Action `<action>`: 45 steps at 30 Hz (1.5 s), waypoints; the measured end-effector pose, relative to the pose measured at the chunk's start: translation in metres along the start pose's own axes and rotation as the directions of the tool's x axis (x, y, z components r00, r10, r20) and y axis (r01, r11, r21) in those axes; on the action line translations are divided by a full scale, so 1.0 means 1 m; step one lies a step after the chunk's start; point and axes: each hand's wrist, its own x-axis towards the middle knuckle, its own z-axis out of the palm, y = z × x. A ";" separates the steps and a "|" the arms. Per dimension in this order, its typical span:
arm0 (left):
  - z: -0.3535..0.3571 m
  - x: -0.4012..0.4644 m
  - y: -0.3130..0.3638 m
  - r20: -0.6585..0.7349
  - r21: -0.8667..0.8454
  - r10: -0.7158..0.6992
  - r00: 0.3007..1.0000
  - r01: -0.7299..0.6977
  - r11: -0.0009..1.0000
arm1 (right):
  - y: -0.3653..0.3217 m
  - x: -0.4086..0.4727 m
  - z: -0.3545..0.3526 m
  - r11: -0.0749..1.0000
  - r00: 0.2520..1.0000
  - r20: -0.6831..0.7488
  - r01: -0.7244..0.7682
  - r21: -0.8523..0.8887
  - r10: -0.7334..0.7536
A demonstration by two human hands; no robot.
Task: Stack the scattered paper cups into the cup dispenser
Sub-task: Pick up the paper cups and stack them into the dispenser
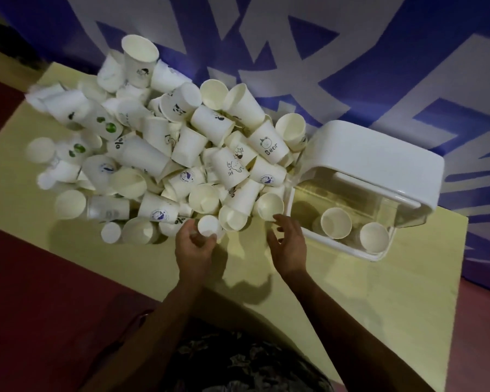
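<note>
Far-left cups (44,94) motion-blurred

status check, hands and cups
Left hand grips one cup. Right hand open, empty. Dispenser lid up, two cups inside. Nothing blocking.

Pale yellow table (365,292), heap of paper cups (159,154), white cup dispenser (374,154)

Paper cups (164,154): white outside, cream inside; small prints in black, blue, green; one (269,144) reads "Bear" in black. Cup dispenser (379,154): white lid, clear body. Table (365,292): pale yellow. Backdrop (351,66): blue-purple with white angular shapes. Floor (40,292): dark red. Garment (238,363): dark with camouflage-like pattern.
</note>
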 end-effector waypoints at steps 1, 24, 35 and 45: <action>0.000 0.004 -0.003 0.016 -0.019 -0.004 1.000 0.005 1.000 | -0.003 0.003 0.004 1.000 1.000 -0.005 -0.020 -0.020 0.020; -0.035 0.028 0.031 0.247 0.160 0.220 0.944 -0.264 0.951 | -0.043 -0.032 0.008 0.999 0.958 -0.285 -0.038 -0.039 0.025; 0.008 -0.001 0.123 0.558 -0.266 0.037 0.829 0.136 0.954 | -0.048 -0.057 -0.040 0.891 0.885 -0.343 -0.152 0.428 0.315; 0.063 -0.061 0.140 0.755 -0.008 0.108 0.647 -0.156 0.988 | -0.018 -0.048 -0.122 0.870 0.892 -0.390 -0.009 0.493 0.230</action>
